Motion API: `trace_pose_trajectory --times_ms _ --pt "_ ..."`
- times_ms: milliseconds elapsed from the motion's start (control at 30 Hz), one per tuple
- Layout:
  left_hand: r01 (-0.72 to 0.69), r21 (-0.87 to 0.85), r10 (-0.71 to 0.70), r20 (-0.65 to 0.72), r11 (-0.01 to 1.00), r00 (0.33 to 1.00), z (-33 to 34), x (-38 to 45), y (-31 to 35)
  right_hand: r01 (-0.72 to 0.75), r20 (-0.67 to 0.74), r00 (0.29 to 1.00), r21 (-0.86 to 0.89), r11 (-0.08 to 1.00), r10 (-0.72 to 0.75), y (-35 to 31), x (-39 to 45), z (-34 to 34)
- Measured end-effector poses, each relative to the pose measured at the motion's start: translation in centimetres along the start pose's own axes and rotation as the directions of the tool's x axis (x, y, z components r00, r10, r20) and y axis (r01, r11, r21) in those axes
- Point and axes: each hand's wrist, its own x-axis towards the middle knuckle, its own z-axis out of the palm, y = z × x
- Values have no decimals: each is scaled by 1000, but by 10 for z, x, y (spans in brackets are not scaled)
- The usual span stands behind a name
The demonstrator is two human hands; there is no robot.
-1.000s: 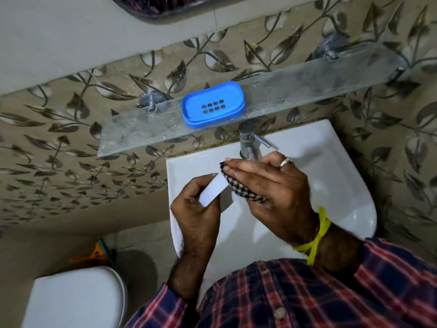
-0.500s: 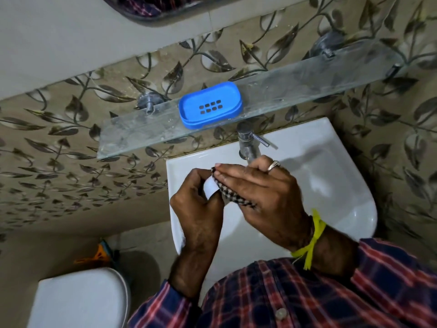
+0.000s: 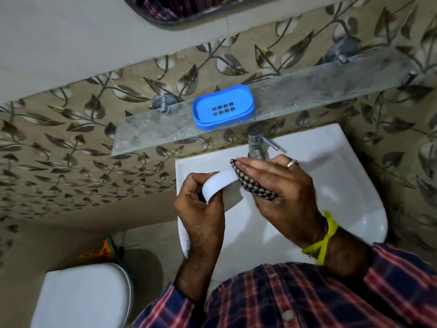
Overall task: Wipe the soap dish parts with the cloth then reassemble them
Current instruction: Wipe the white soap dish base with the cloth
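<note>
The left hand gripped a white dish part; the right hand pressed a checked cloth against it, fingers straight. No writing showed.

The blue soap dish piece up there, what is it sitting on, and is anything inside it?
The blue soap dish piece sits on the glass shelf, above the tap. Inside, only its dark drain slots show; no soap. What lies beneath it is hidden by the piece itself.
</note>
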Motion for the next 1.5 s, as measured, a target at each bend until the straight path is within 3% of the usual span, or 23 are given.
trace_pose_trajectory --times_ms 133,400,667,767,833,900,967,1067,1167,1233,1367,1500 --pt "9 -87 -12 -29 996 999 2 8 0 103 -24 994 19 994 -103 -8 -3 1" --pt "233 -380 -256 -12 895 966 14 8 -1 43 -117 992 -17 999 -45 -1 -4 14" --pt "239 -499 -291 -28 833 956 13 17 10 56 -100 993 -61 997 -62 -5 1 12" --pt "296 -463 -294 77 836 953 9 15 6 21 -109 994 -88 996 -31 3 1 6" --pt "256 -256 -235 110 932 966 4 12 2 37 -94 994 -128 991 -49 9 5 4" --pt "38 116 -57 157 992 986 -1 13 1 81 -58 994 -148 986 -91 9 7 5" --pt "-159 336 86 221 928 971 -1 17 6 131 -19 991 -132 983 -135 5 4 6" --pt "-210 300 128 270 931 954 -4 18 12 162 52 986 -122 979 -157 5 -10 2" --pt "-230 263 164 248 937 955 -8 15 5 62 48 997 -146 987 -55 11 -10 -4" --pt "-166 199 125 202 966 971 -6 14 -2 18 28 999 -134 991 -14 10 -5 -2" --pt "-84 -11 84 217 996 973 -12 21 -3 69 2 998 -99 993 -69 8 -8 -1" --pt "99 -136 -62 254 986 965 -5 27 -5 14 -130 991 -69 998 -23 15 -6 5"
